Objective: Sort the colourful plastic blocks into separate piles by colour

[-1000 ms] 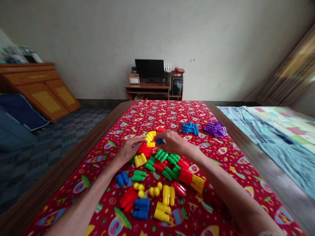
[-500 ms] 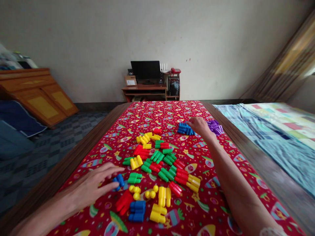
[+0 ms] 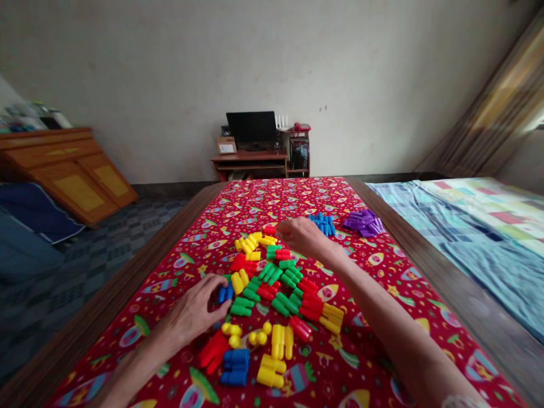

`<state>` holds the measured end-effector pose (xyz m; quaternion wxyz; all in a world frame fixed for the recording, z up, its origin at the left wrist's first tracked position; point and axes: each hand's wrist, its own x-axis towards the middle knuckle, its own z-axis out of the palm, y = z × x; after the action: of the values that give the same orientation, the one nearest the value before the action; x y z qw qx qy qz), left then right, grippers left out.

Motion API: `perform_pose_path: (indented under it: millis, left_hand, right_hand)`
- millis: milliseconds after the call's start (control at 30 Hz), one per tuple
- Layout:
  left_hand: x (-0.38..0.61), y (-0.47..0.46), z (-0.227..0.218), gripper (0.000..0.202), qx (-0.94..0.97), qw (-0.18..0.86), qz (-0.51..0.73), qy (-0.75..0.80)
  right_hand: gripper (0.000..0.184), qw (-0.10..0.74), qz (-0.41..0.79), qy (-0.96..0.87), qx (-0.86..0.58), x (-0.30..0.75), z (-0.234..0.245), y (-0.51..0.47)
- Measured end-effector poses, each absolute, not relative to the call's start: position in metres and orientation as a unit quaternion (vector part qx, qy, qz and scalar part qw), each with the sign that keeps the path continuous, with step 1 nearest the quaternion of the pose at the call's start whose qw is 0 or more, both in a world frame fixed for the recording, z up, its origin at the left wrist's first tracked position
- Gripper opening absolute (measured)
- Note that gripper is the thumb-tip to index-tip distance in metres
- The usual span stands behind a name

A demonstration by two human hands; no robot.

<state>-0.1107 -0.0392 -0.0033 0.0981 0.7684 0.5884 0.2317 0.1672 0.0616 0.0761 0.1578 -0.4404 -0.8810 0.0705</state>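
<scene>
My left hand [image 3: 202, 303] has its thumb and fingers around a blue toy block [image 3: 225, 293] at the left of the loose blocks. A green block [image 3: 242, 306] lies just right of its thumb. Farther up the table, my right hand [image 3: 300, 233] hangs with loosely bent fingers beside a red block [image 3: 270, 230]. I see nothing in that hand, though its fingertips are partly hidden. Behind it is a pile of blue blocks [image 3: 325, 225]. Mixed yellow, green and red blocks [image 3: 271, 273] spread between the hands.
A purple block pile [image 3: 363, 222] lies at the far right of the red patterned tablecloth [image 3: 272, 195]. Nearer me are a blue block [image 3: 236, 367], a red block [image 3: 212, 352] and several yellow pieces [image 3: 272, 371]. Beyond the table stands a desk with a monitor [image 3: 251, 127].
My right hand has moved left from beside the blue pile to near the red block. My left hand has moved up and right, carrying the small blue block with it.
</scene>
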Motion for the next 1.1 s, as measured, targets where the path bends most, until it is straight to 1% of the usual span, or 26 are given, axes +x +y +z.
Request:
perform_pose_path:
  millis: [67,100,167,200,267,367,467,567,667,767,867,967,1100]
  left_hand:
    - [-0.103,-0.027,0.007,0.027,0.745,0.151,0.273,0.59]
    - [-0.099,-0.02,0.011,0.031,0.731,0.187,0.299,0.584]
    - [-0.087,-0.003,0.016,0.037,0.7,0.259,0.355,0.563]
    - [-0.08,0.005,0.016,0.04,0.684,0.29,0.378,0.552]
    - [-0.065,0.019,0.014,0.044,0.659,0.332,0.407,0.539]
    - [-0.052,0.032,0.007,0.044,0.666,0.344,0.419,0.512]
    - [-0.049,0.029,0.007,0.041,0.724,0.281,0.396,0.49]
    - [-0.044,0.009,0.017,0.041,0.792,0.211,0.324,0.472]
    - [-0.022,-0.027,0.029,0.046,0.89,0.168,0.227,0.359]
    - [0.011,-0.064,0.029,0.055,0.958,0.109,0.124,0.233]
    - [0.035,-0.087,0.014,0.04,0.987,0.03,0.071,0.143]
    - [0.041,-0.088,-0.004,0.038,0.986,-0.012,0.067,0.149]
    - [0.029,-0.063,-0.016,0.036,0.968,-0.06,0.077,0.229]
  right_hand:
    - [0.022,0.166,0.152,-0.915,-0.336,0.152,0.068,0.052]
    - [0.023,0.171,0.187,-0.926,-0.281,0.145,0.063,0.049]
    - [0.027,0.19,0.222,-0.934,-0.207,0.136,0.054,0.046]
    - [0.027,0.202,0.221,-0.934,-0.195,0.133,0.05,0.047]
    - [0.024,0.219,0.197,-0.931,-0.216,0.132,0.045,0.051]
    - [0.018,0.214,0.156,-0.918,-0.295,0.144,0.047,0.066]
    - [0.023,0.233,0.099,-0.871,-0.422,0.172,0.054,0.087]
    - [0.028,0.25,0.015,-0.767,-0.591,0.207,0.053,0.109]
    - [0.031,0.218,-0.031,-0.685,-0.694,0.235,0.043,0.124]
    - [0.034,0.167,-0.02,-0.67,-0.723,0.246,0.032,0.13]
    - [0.038,0.137,-0.001,-0.682,-0.718,0.244,0.026,0.13]
    - [0.043,0.141,-0.007,-0.692,-0.708,0.24,0.026,0.128]
    - [0.04,0.155,-0.03,-0.701,-0.696,0.233,0.037,0.122]
